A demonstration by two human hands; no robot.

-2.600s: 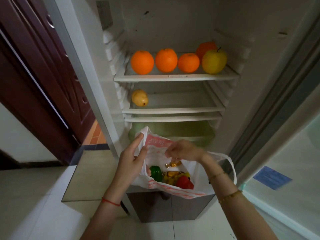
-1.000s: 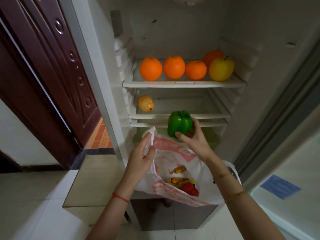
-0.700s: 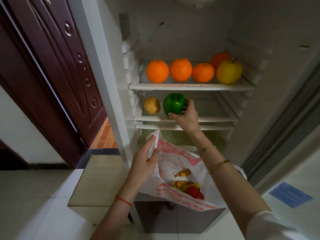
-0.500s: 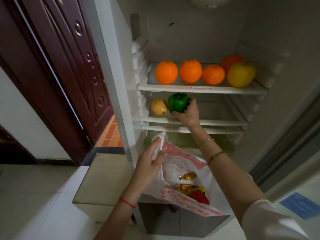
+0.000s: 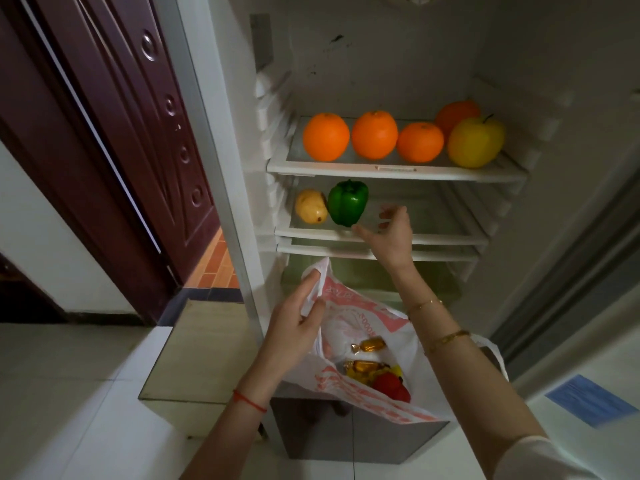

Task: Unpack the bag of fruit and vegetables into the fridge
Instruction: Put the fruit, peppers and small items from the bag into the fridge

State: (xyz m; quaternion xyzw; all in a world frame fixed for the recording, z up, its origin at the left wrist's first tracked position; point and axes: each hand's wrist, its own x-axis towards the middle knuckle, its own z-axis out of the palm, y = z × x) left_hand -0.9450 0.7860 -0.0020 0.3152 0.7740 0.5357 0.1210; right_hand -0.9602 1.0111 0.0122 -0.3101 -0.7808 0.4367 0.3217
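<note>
Head view, single wide-angle: looking forward and down from close range, facing the open fridge [image 5: 381,64] filling the frame's centre and upper right, floor [image 5: 69,393] showing lower left.

Middle shelf [image 5: 433,237] lies open right of the green pepper [image 5: 347,202]; pear [image 5: 310,211] blocks its left.
</note>
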